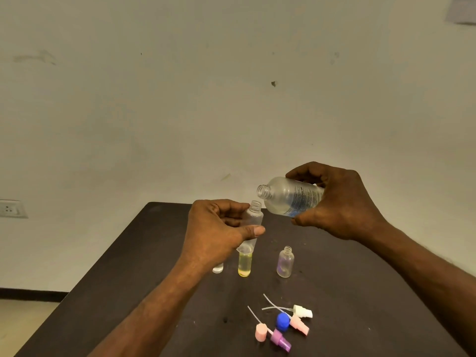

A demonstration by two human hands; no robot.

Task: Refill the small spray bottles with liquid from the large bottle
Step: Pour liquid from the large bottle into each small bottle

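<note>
Dark tabletop [360, 279] against a pale wall. I see my right hand [342, 204] with its grip wrapped around the large bottle [291, 197], tilted, its open mouth just above the small spray bottle [251, 222] pinched in my left hand [219, 233]. Three more small bottles stand mid-tabletop; loose spray caps [283, 323] lie nearer the front edge.

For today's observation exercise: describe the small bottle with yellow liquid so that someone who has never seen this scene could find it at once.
Start at the dark table and look just below the left hand, where three small uncapped bottles stand in a row. The yellow bottle is the middle one. Only it holds yellow liquid; the frosted bottle to its right looks purplish, and the clear bottle to its left is mostly hidden.
</note>
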